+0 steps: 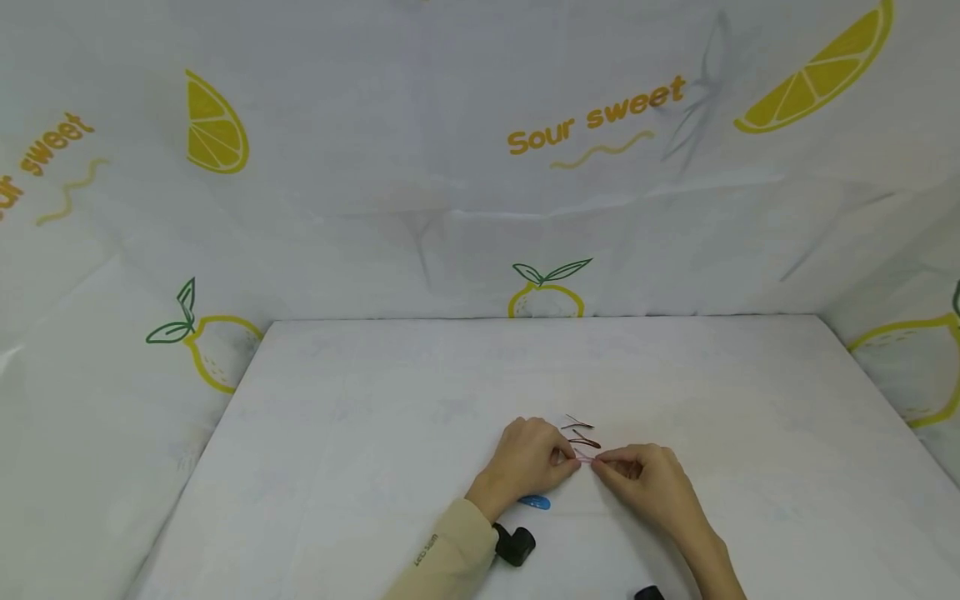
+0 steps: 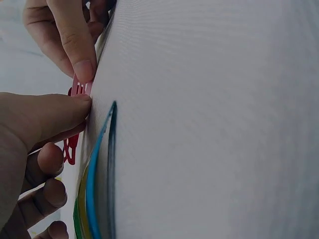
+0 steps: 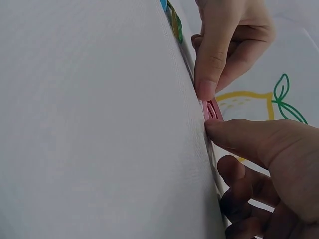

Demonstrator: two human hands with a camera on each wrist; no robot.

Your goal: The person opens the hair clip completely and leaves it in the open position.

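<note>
Low over the white table, my left hand [image 1: 528, 458] and right hand [image 1: 656, 487] meet at a small pink snap hair clip [image 1: 585, 460]. Thumb and forefinger of each hand pinch one end of this clip [image 2: 81, 88]; its slotted middle [image 3: 212, 110] shows between the thumb tips. Just beyond it lies a dark red hair clip [image 1: 585, 442], spread apart, with another thin dark clip [image 1: 579, 426] behind. A blue hair clip [image 1: 536, 502] lies near my left wrist, its two arms apart in the left wrist view. Yellow and green clips [image 2: 77, 219] show beside it.
The white tabletop [image 1: 360, 417] stretches around the hands. Behind it hangs a white cloth [image 1: 375, 167] printed with lemons and lettering. A black device [image 1: 515, 547] sits at my left wrist, and part of another black thing [image 1: 649, 593] shows by the right forearm.
</note>
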